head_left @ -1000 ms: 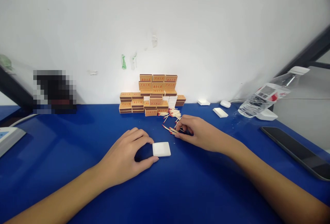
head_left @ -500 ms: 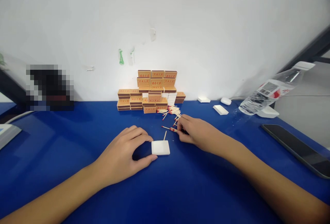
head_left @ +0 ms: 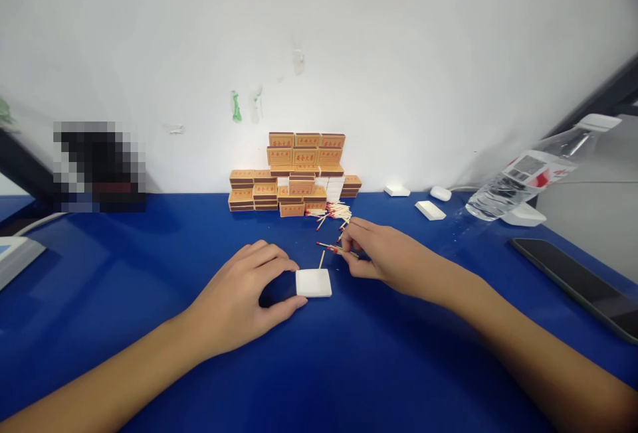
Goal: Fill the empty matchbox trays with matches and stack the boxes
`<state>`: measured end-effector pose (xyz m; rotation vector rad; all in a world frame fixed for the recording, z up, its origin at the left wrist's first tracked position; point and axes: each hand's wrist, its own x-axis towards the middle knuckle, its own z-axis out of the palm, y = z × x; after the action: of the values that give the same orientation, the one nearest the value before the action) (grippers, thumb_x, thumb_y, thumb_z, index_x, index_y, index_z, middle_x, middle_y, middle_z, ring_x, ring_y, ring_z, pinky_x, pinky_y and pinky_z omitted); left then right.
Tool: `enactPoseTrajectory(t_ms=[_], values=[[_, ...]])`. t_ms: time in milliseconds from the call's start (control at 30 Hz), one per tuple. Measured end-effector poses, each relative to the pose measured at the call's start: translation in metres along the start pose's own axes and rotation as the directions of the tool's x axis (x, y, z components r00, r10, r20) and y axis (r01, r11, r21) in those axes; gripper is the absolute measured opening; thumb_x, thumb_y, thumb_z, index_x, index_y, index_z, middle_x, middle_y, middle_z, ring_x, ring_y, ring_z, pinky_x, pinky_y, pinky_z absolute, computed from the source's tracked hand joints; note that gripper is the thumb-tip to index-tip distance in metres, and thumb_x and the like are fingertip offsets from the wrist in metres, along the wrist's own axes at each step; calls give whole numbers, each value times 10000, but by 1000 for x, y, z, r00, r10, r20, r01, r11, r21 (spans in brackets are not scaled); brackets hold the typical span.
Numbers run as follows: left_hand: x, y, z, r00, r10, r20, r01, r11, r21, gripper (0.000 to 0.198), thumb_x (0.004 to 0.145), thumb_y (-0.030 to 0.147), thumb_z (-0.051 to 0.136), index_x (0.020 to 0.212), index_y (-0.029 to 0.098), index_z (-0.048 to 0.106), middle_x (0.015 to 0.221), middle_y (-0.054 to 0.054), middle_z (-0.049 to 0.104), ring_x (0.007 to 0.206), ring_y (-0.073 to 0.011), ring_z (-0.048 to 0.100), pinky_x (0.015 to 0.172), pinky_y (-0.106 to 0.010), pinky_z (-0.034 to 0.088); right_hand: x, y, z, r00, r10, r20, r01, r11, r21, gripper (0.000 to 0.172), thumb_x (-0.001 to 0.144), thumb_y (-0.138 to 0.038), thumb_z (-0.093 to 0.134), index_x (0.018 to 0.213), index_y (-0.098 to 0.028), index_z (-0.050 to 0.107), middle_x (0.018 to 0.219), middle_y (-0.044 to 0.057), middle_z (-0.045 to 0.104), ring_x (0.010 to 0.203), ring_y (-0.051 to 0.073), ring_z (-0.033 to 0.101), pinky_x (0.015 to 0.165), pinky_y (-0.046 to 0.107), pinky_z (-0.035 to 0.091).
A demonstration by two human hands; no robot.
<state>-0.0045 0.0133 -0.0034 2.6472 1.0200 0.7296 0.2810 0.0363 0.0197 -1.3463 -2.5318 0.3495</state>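
White tray (head_left: 314,283), right edge free, left hand (head_left: 249,287) opposite

The orange matchboxes (head_left: 305,157) stacked along the back edge of the blue table (head_left: 319,366) say 安全火柴 in red, but the bottle label (head_left: 529,169) near the back right corner's too blurry to read.

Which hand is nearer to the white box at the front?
The left hand: its thumb and a finger are at the left end of the white box. The right hand is apart, beyond and to the right, at some matches.
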Motion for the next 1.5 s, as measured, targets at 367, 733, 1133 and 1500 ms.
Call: enactPoseTrajectory(t_ms=[367,733,1133,1500], values=[[-3,4,2,997,71,-12,-71,996,45,259,977,398,713,1155,214,671,1124,-71,724,1018,-256,666,952,-462,524,-6,-43,21,981,-191,-10,189,976,-105,79,923,-122,575,914,-198,593,928,51,673,631,148,596,581,292,419],[-3,5,1,997,77,-5,-77,997,14,242,973,357,726,1147,198,669,1111,-68,711,992,-244,649,898,-435,526,-8,-34,7,987,-123,-103,147,952,268,82,930,-151,688,947,-207,631,872,-21,619,674,106,503,631,248,400],[-4,5,0,996,93,8,-93,996,15,268,974,362,725,1179,198,673,1121,-72,721,1003,-258,661,900,-450,543,-10,-42,8,985,-126,-115,157,936,316,494,862,-41,556,1312,-206,675,787,-41,628,663,115,546,661,266,447],[-3,5,1,999,37,-28,-37,999,-16,255,957,363,748,1150,205,693,1113,-58,731,976,-237,659,904,-439,546,-6,-41,6,980,131,-147,-27,829,558,131,1003,-333,657,1032,-236,740,930,6,804,783,161,699,646,286,486]])
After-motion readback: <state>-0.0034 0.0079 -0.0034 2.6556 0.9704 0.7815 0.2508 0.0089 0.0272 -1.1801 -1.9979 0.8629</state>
